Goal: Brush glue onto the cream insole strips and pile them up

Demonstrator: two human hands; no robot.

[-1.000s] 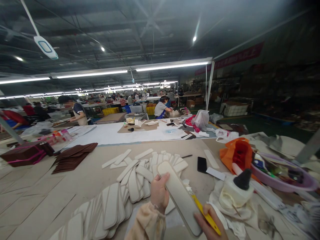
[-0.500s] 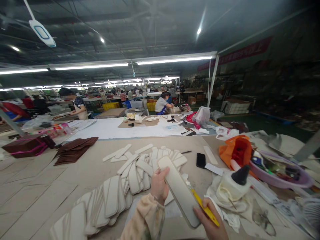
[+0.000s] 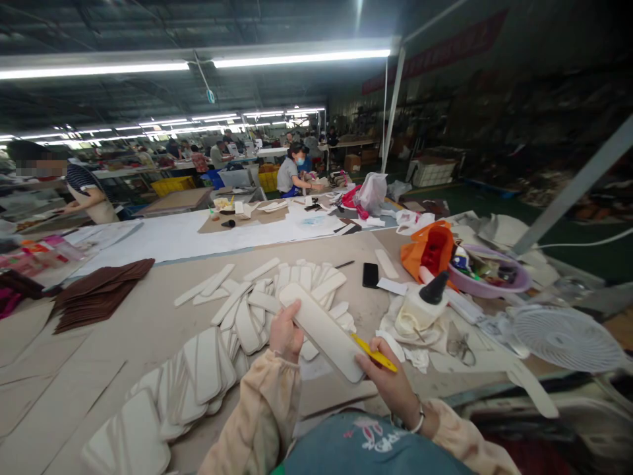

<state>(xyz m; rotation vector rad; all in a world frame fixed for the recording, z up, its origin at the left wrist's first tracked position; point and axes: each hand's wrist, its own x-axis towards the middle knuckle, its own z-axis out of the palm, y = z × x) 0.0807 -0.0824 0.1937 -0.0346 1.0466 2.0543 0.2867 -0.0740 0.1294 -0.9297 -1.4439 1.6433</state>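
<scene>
My left hand grips the upper end of a long cream strip with rounded ends, held slanted above the table. My right hand holds the strip's lower end and also a yellow tool that lies along the strip's right edge. Just beyond my left hand, several similar cream strips lie fanned out in overlapping rows. More of them stretch toward the near left corner.
A glue bottle with a black nozzle stands on rags right of my hands. A black phone, an orange bag, a purple basin, a white fan and brown stacked pieces sit around. Other people work at far tables.
The camera tilted down and shifted, so the table and my sleeves show more. My hands keep the same hold on the strip and the yellow tool.
</scene>
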